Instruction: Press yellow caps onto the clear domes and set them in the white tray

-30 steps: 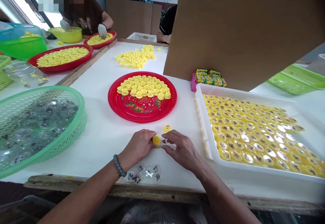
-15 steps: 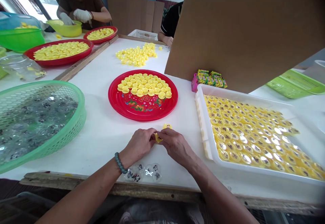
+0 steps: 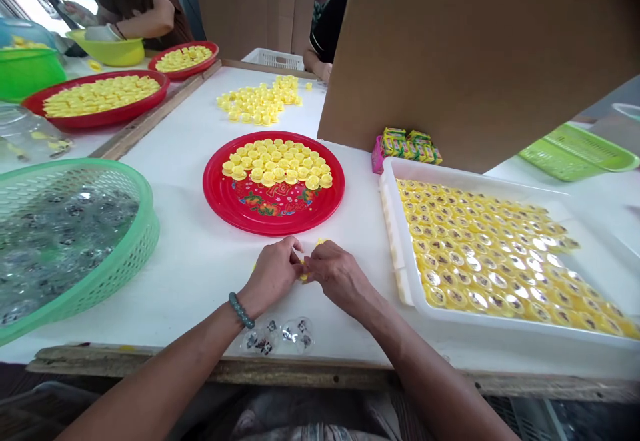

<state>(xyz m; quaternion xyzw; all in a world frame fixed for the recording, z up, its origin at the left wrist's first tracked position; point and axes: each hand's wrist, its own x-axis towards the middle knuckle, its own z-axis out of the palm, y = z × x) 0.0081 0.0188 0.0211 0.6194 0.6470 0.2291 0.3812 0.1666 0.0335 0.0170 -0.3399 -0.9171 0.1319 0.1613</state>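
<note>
My left hand [image 3: 273, 274] and my right hand [image 3: 336, 273] meet over the white table, fingers pinched together on a small yellow cap [image 3: 304, 272] that is mostly hidden between them. A second yellow piece [image 3: 320, 242] peeks out just beyond my right fingers. Two clear printed lids [image 3: 280, 338] lie on the table near my wrists. A red plate [image 3: 235, 204] with rows of yellow caps sits right behind my hands.
A white tray [image 3: 395, 241] of finished yellow pieces lies to the right. At the left stands a green basket [image 3: 120, 261] of clear lids. A cardboard sheet [image 3: 450, 54] rises behind. Loose caps [image 3: 257, 101], more red plates [image 3: 95, 98] and other people's hands are farther back.
My hands have closed tighter around the yellow cap, which showed plainly between the fingers a second ago. The loose yellow piece is now nearly hidden by my right hand.
</note>
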